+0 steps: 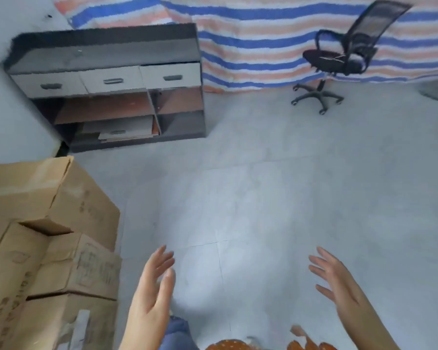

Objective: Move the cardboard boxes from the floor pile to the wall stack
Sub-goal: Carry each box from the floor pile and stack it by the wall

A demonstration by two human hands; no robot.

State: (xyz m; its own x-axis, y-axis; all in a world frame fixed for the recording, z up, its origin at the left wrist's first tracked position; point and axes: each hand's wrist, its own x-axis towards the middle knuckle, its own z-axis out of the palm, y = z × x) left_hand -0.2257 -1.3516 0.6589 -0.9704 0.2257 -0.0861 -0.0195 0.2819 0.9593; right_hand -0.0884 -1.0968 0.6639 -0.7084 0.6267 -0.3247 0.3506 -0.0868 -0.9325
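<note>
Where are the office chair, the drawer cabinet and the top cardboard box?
office chair (324,56), head view, on the seat.
drawer cabinet (111,80), head view, on the middle drawer front.
top cardboard box (23,178), head view, on its closed top flap.

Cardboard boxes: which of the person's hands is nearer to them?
Left. The left hand hovers just beside the cardboard boxes; the right hand is farther, over bare floor.
</note>
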